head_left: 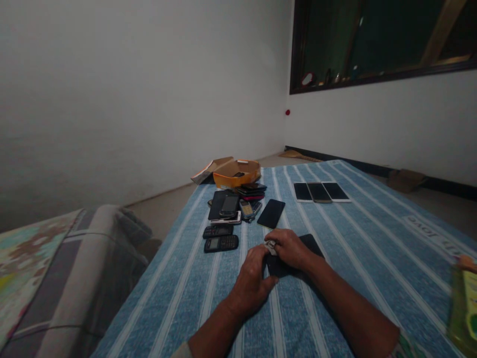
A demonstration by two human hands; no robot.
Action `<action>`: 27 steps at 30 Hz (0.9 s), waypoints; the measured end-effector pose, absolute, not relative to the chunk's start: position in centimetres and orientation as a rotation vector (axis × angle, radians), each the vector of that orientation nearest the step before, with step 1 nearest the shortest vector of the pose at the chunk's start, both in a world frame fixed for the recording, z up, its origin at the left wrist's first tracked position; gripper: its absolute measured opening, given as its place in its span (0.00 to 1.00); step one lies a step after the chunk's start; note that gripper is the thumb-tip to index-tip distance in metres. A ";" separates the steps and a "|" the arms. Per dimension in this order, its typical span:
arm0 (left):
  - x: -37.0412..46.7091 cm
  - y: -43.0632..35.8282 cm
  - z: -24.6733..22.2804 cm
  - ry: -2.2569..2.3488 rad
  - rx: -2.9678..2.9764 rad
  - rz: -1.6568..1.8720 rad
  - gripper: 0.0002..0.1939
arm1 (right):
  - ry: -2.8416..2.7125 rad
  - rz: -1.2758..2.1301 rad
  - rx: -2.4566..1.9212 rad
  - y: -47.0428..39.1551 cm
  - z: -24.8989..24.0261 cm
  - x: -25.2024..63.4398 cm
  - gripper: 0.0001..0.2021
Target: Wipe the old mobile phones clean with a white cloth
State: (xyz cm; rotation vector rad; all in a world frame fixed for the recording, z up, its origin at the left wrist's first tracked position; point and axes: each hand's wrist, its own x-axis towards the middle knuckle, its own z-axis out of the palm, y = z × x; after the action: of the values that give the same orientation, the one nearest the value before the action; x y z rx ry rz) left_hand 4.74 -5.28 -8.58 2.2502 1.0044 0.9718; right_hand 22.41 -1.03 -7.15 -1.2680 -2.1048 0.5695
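Observation:
A large black tablet-like device (280, 267) lies on the blue striped cloth (179, 298) in front of me. My right hand (288, 247) is over its upper left part, fingers closed on a small crumpled whitish cloth (271, 246). At the device's left edge rests my left hand (254, 276), its thumb apart from the other fingers and touching the edge. Just beyond my hands is a black phone (271, 214). Two black keypad phones (221, 243) lie to the left, one behind the other.
Behind the keypad phones are stacked phones (229, 204) and an open orange box (236, 174). Three phones (319, 192) lie side by side at the back right. A yellow-green bottle (462, 308) stands at the right edge. A covered bed (74, 278) is at left.

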 end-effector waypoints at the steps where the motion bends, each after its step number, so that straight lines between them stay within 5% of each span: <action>1: 4.8 -5.3 -8.5 1.011 2.248 0.974 0.30 | -2.103 0.574 -1.264 -1.0 -7.2 22.3 0.16; 27: 4.4 -5.3 -8.9 1.052 2.278 0.923 0.30 | -1.984 0.863 -1.385 -0.2 -6.1 29.1 0.17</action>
State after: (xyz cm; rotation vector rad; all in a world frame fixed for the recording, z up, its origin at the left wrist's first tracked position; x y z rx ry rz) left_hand 4.40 -5.26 -8.89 2.2783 1.0520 0.9231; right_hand 29.09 -0.16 -6.07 -1.3845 -1.9844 0.8634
